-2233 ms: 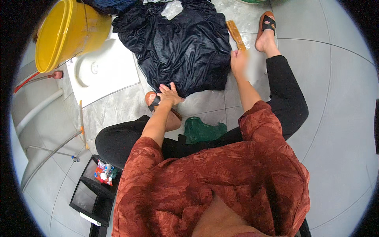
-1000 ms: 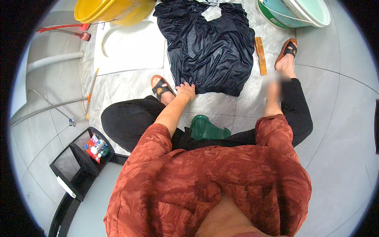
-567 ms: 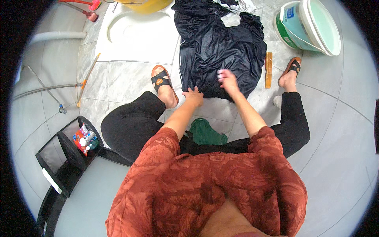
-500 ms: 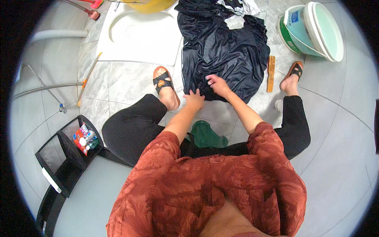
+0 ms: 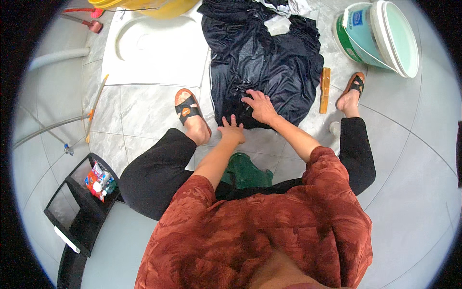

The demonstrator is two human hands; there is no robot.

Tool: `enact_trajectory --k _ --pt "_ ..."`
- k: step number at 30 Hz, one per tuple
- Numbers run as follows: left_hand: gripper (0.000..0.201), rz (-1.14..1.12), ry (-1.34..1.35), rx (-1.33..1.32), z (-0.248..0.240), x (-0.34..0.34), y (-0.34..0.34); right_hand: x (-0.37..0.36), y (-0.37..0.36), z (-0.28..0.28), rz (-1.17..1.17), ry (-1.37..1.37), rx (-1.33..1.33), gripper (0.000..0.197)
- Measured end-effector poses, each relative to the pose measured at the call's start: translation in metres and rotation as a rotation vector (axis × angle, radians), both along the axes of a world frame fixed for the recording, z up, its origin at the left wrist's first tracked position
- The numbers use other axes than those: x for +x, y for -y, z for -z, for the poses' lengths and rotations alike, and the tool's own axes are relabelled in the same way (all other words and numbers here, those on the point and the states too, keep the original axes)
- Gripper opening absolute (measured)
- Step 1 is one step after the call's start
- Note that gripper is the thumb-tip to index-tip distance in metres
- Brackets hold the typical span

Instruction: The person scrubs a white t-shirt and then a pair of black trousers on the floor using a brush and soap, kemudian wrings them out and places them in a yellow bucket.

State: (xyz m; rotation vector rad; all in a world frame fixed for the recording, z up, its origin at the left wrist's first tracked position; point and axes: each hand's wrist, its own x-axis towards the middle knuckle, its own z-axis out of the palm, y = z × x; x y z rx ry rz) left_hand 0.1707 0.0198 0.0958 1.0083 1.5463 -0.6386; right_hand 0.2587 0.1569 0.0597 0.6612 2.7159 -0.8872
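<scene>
A wet, dark, shiny garment (image 5: 269,62) with white side trim lies spread on the tiled floor between my feet. My left hand (image 5: 232,132) rests on its near left edge with fingers spread, pressing it down. My right hand (image 5: 261,108) is over the near part of the cloth, its fingers apart and pointing left, touching or just above a wet patch; I cannot tell which. Neither hand has anything gripped. To the garment's right lies a flat wooden tool with a handle (image 5: 325,90). At the far end, a white cloth (image 5: 278,25) lies on the dark one.
A white squat toilet pan (image 5: 154,72) is at the far left, a yellow basin (image 5: 168,8) over it. A pale green bucket (image 5: 358,36) leans at the far right. Under me is a green stool (image 5: 245,171). A black rack (image 5: 77,207) and hose (image 5: 53,126) are at left.
My right hand has shifted slightly left and nearer, its fingers extending over the cloth. My left hand stays at the near edge, spread. The whole view has swung a little.
</scene>
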Motion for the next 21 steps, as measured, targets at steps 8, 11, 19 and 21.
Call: enact_trajectory --k 8,11,19,21 --pt "0.072 -0.009 0.002 0.021 0.002 0.002 -0.002 0.045 -0.135 0.002 0.474 0.236 0.155 0.064" --pt "0.072 0.009 -0.005 -0.028 -0.001 0.001 -0.003 0.048 -0.034 0.003 0.312 0.42 0.377 0.07" --pt "0.076 0.047 -0.036 -0.081 -0.001 0.011 -0.007 0.06 0.066 -0.02 0.481 0.305 0.119 0.049" --pt "0.077 0.035 -0.032 -0.079 -0.001 0.013 -0.013 0.062 0.016 -0.018 0.625 0.259 -0.175 0.039"
